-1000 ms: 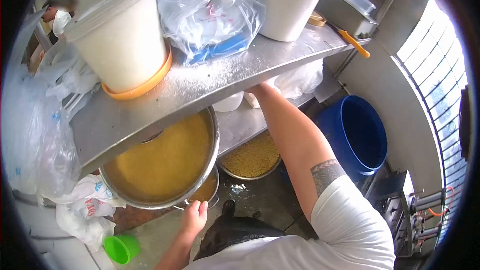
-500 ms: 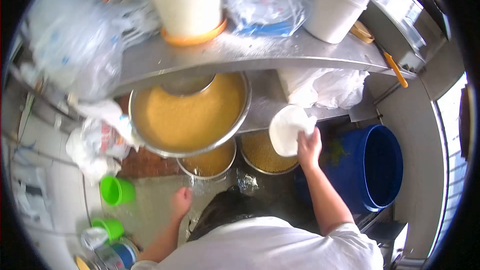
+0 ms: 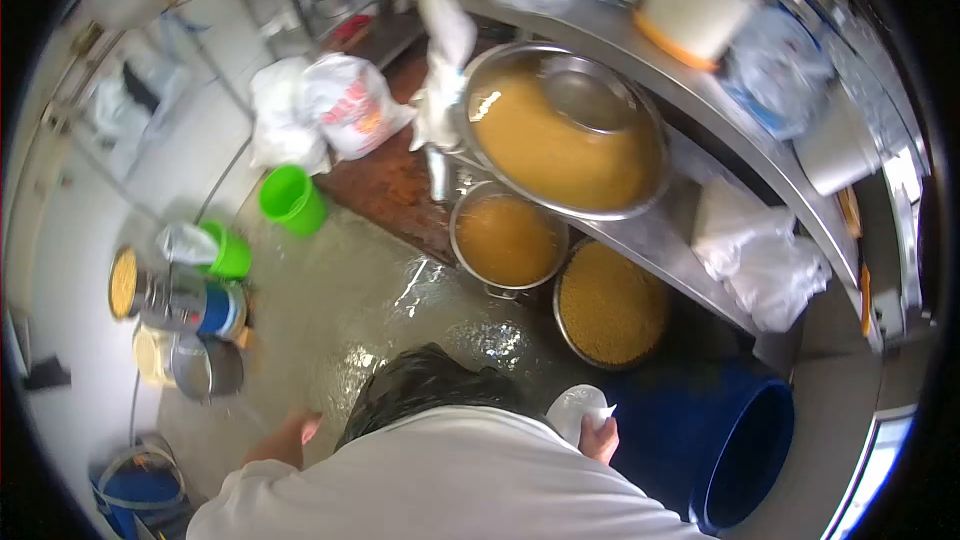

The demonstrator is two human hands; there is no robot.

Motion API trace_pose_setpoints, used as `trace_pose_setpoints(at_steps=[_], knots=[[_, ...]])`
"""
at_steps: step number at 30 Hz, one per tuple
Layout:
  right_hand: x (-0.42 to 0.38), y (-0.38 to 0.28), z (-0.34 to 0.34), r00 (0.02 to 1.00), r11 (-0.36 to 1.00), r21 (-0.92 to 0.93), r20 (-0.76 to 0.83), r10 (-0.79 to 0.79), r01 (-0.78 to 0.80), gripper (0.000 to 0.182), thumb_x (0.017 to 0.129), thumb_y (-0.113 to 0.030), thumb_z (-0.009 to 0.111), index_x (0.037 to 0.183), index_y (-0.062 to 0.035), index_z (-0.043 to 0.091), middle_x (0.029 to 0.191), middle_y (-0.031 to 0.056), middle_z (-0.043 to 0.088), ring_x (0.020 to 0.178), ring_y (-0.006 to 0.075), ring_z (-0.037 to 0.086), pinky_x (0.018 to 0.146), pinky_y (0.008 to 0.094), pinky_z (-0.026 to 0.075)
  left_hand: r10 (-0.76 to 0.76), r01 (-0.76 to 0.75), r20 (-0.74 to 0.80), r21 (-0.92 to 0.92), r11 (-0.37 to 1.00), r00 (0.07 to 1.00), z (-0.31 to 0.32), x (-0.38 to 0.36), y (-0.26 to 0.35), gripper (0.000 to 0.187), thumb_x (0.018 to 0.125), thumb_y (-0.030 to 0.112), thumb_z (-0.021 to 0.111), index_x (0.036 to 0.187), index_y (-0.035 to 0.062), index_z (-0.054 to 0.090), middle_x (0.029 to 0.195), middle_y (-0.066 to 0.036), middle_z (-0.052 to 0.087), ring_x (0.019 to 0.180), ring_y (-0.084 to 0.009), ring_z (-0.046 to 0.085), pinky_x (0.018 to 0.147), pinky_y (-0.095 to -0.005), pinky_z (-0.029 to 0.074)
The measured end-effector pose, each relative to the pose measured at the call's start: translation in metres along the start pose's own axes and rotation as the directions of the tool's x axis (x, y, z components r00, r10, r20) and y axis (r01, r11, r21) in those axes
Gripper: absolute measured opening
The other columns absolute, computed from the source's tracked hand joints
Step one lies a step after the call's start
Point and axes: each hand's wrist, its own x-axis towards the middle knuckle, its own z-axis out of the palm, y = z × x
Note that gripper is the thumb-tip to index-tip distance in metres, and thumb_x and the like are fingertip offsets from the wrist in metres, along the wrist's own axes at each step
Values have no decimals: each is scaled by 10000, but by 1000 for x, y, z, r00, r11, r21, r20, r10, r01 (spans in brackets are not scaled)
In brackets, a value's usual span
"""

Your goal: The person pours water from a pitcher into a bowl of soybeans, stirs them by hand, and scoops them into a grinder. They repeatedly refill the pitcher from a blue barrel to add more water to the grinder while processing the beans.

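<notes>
Right hand, head view (image 3: 600, 440): here's the nearer one, fingers clamped on the white scoop (image 3: 570, 408)!
Scoop: slanting forward and left from those fingers.
Blue barrel (image 3: 670, 430): right beside that hand.
Left hand (image 3: 300, 430): well apart, blurred; can't tell its fingers' state.

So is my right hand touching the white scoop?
Touching: the head view shows your right hand closed on the white scoop at its right side, with no gap between them.
</notes>
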Motion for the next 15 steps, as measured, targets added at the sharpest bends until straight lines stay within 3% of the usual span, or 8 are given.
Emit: trace_pose_setpoints(at_steps=[2, 4, 7, 8, 11, 12, 13, 15], knots=[[-5, -4, 18, 996, 997, -61, 84, -32, 37, 397, 882, -313, 814, 1007, 20, 640, 947, 280, 732, 918, 486, 731, 815, 546, 567, 38, -36, -52, 44, 998, 998, -5, -5, 32, 691, 1073, 520, 478, 741, -27, 739, 616, -257, 655, 538, -370, 654, 580, -505, 523], [-2, 1, 46, 989, 983, -179, 132, 63, -39, 430, 851, -325, 838, 1044, 15, 658, 997, 284, 746, 977, 483, 739, 847, 538, 577, 155, -211, -293, -170, 963, 944, -15, -33, 61, 645, 1044, 512, 500, 899, -60, 762, 769, -246, 737, 727, -371, 748, 745, -514, 579], [8, -13, 82, 954, 964, -189, 268, -133, 187, 469, 826, -351, 855, 1073, 1, 667, 1008, 279, 750, 983, 479, 740, 849, 540, 581, 233, -322, -336, -241, 916, 913, -32, -50, 56, 620, 1027, 527, 521, 989, -38, 773, 886, -269, 756, 828, -421, 756, 841, -516, 577], [19, 25, 117, 951, 952, -191, 246, -188, 238, 484, 817, -369, 860, 1086, -13, 673, 1012, 272, 752, 977, 477, 742, 850, 542, 583, 255, -359, -341, -291, 887, 905, -30, -49, 36, 613, 1021, 539, 528, 1006, -19, 782, 906, -274, 757, 847, -437, 754, 861, -518, 574], [38, -15, 169, 913, 911, -164, 231, -337, 378, 540, 840, -378, 843, 1155, 21, 661, 1036, 280, 746, 989, 466, 743, 862, 543, 581, 202, -364, -455, -303, 881, 868, -11, -29, -53, 604, 1020, 556, 528, 1056, 11, 785, 900, -243, 765, 843, -422, 757, 880, -517, 574], [40, -51, 178, 872, 911, -92, 341, -352, 403, 541, 856, -361, 831, 1185, 31, 655, 1062, 288, 740, 1007, 466, 737, 878, 543, 577, 106, -221, -274, -431, 875, 956, -3, -7, -90, 537, 1036, 505, 535, 1108, 34, 782, 906, -215, 775, 825, -394, 767, 813, -511, 597], [44, -87, 186, 819, 912, -15, 446, -361, 411, 542, 872, -344, 818, 1215, 41, 649, 1088, 295, 734, 1024, 467, 732, 894, 542, 573, 150, -274, -372, -306, 912, 916, 20, 16, -138, 513, 1043, 472, 537, 1128, 26, 776, 900, -217, 776, 814, -377, 773, 770, -499, 607], [3, -191, 192, 824, 872, -58, 363, -435, 486, 510, 902, -289, 794, 1253, 46, 638, 1138, 302, 723, 1062, 470, 717, 923, 539, 560, 41, -169, -336, -362, 917, 941, 40, 26, -210, 478, 1058, 405, 538, 1152, -6, 762, 935, -231, 776, 809, -351, 783, 684, -474, 621]])
